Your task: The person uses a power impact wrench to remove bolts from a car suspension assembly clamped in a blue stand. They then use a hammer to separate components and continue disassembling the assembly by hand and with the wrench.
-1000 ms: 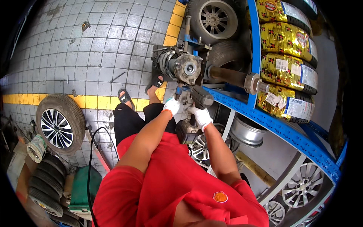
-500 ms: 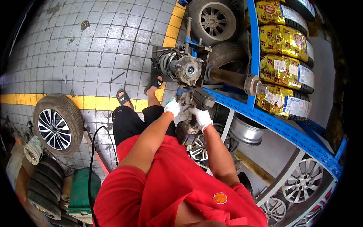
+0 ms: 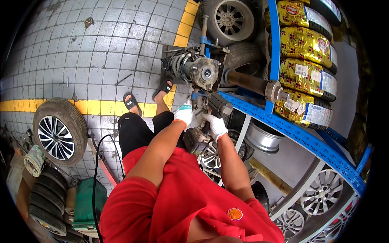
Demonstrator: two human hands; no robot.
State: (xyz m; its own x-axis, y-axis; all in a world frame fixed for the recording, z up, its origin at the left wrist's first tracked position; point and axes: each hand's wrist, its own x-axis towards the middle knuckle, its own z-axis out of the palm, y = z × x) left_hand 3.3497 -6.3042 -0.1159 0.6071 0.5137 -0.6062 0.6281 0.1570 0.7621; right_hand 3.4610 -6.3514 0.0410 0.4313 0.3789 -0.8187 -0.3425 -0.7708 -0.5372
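Note:
My right hand (image 3: 214,125), in a white knit glove, is wrapped round the handle of a cordless impact wrench (image 3: 220,106). Its dark body points up and away, while the battery (image 3: 196,140) hangs low by my waist. To its left, my gloved left hand (image 3: 184,114) is closed at a greasy metal part (image 3: 198,106); what its fingers grip is hidden. Just beyond both hands, a shock absorber strut with a coil spring (image 3: 178,65) lies clamped in a stand with blue parts. The strut's round top mount (image 3: 206,74) faces me.
A blue-edged rack (image 3: 291,130) on the right bears tires in gold wrap (image 3: 302,71), with alloy rims (image 3: 324,192) below. Worn wheels (image 3: 229,20) lie beyond the strut. At left are a wheel (image 3: 56,137), stacked tires (image 3: 46,200) and a green box (image 3: 90,202).
The impact wrench's battery end has swung slightly left. My left hand has shifted a little left, with a finger now reaching up toward the blue part.

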